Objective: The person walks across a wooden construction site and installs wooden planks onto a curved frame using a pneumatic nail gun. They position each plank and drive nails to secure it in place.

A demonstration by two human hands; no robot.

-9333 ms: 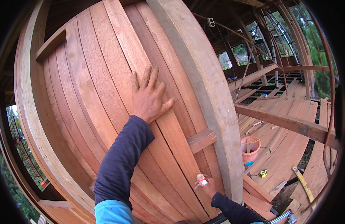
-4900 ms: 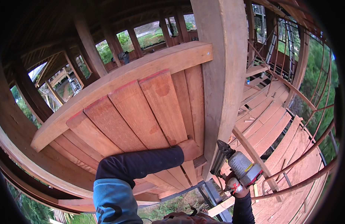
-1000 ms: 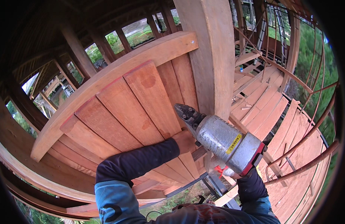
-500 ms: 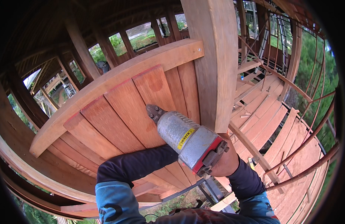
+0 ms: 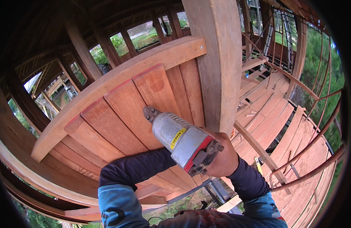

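A silver nail gun (image 5: 174,137) with a yellow label and a red seam has its bolted nose against or just over the upright reddish planks (image 5: 126,100). My right hand (image 5: 224,159) is closed round it from the right side, with the fingers hidden behind its body. My left forearm, in a dark sleeve (image 5: 137,170), reaches across the lower planks and passes behind the tool, so the left hand itself is hidden. Above the planks' reddish top ends runs a thick curved rail (image 5: 118,85), which meets a square wooden post (image 5: 217,68).
Right of the post spreads a plank floor (image 5: 270,98) with loose offcuts, gaps and a loose timber (image 5: 261,154) leaning across it. Rusty bent bars (image 5: 316,159) curve along the right edge. A dark-roofed timber structure (image 5: 78,45) stands behind the rail.
The nail gun and my right hand have shifted a little left and up, and the tool's rear end has moved most. The view itself has shifted slightly. My left forearm stays nearly the same.
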